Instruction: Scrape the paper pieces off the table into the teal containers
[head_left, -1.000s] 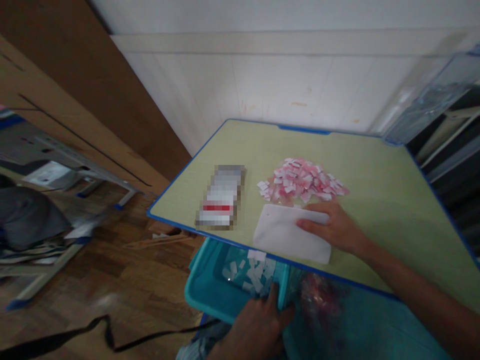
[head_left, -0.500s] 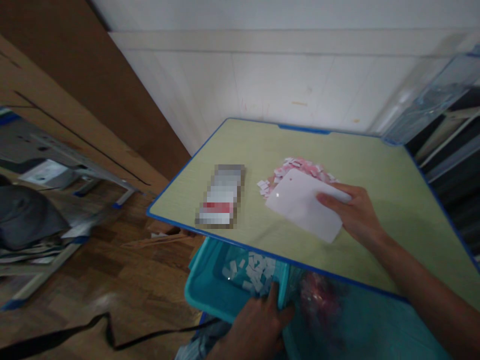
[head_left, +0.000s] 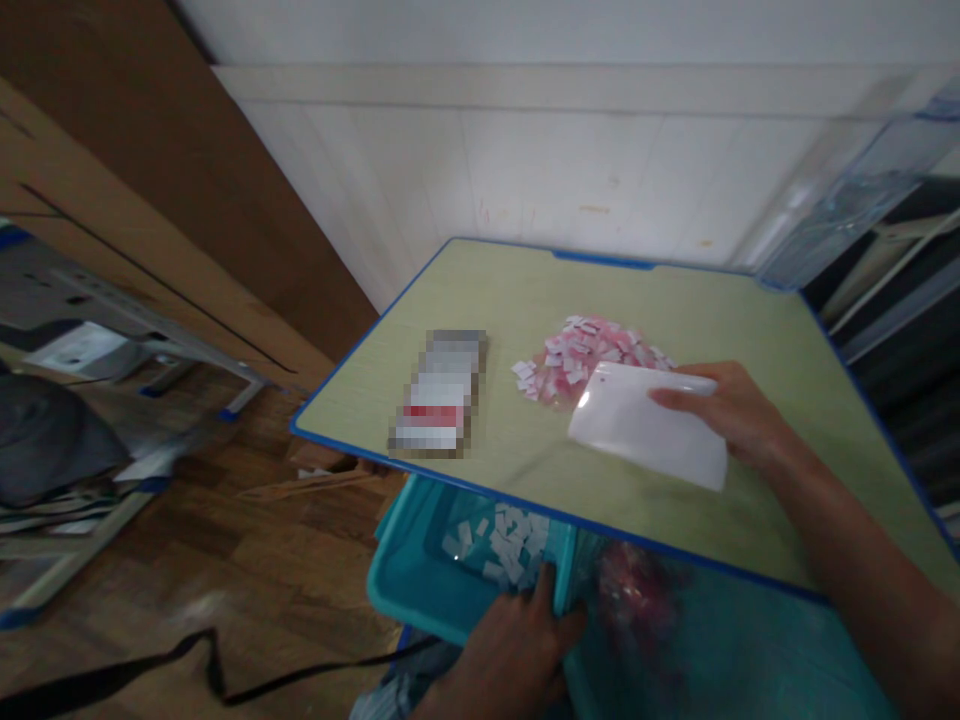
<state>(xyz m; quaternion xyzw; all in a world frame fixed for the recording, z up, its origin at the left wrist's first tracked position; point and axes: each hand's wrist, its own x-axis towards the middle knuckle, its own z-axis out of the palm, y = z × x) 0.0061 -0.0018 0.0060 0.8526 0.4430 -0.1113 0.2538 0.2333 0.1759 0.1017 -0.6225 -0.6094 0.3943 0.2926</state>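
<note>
My right hand [head_left: 739, 415] is closed on one edge of a white plastic sheet [head_left: 649, 425], thumb on top, holding it tilted over the table. The sheet is thin and bends slightly, with a small hole near one corner. Just beyond it lies a heap of small pink and white pieces [head_left: 592, 350]. Below the table's front edge, my left hand [head_left: 517, 645] grips the side wall of a teal bin [head_left: 401, 595], index finger along the rim. Small white pieces [head_left: 514, 540] lie inside that bin.
The pale table [head_left: 502, 290] has a blue edge and stands against a white wall. A blurred-out flat object [head_left: 441, 390] lies at its left. Another teal container with a red item in clear plastic [head_left: 634, 580] sits below. A clear bottle [head_left: 832, 220] is at right.
My right hand has moved the white sheet slightly right and tilted it, uncovering more of the pink and white heap. My left hand stays on the teal bin.
</note>
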